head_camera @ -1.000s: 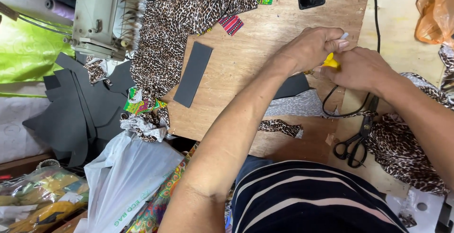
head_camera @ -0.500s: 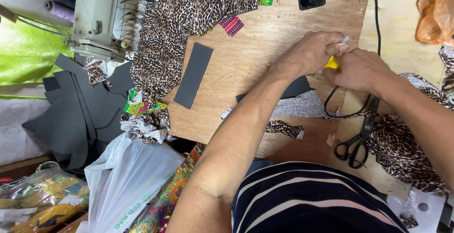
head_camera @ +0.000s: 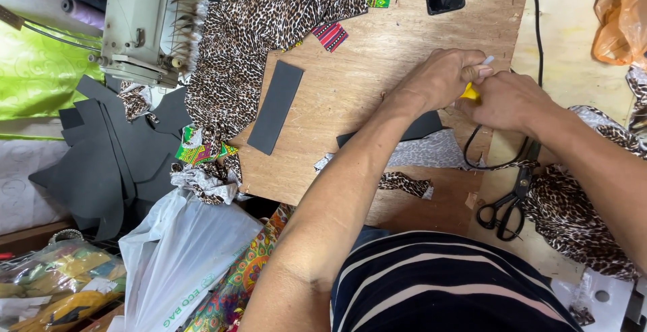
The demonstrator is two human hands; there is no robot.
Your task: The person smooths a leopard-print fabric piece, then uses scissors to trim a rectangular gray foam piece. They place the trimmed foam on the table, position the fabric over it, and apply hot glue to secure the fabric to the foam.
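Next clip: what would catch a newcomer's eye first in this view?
Probably the leopard-print fabric spilling from the pale sewing machine at top left across the wooden board. Next, the left hand and right hand meet at the board's right edge around a small yellow object; what it is cannot be told. Black scissors lie below the right forearm, and a dark grey strip sits mid-board.

Both hands, left hand (head_camera: 441,76) and right hand (head_camera: 509,99), pinched a small yellow tool (head_camera: 470,91) together, right of the dark foam strip (head_camera: 275,106); black scissors (head_camera: 507,200) lay nearer the person.
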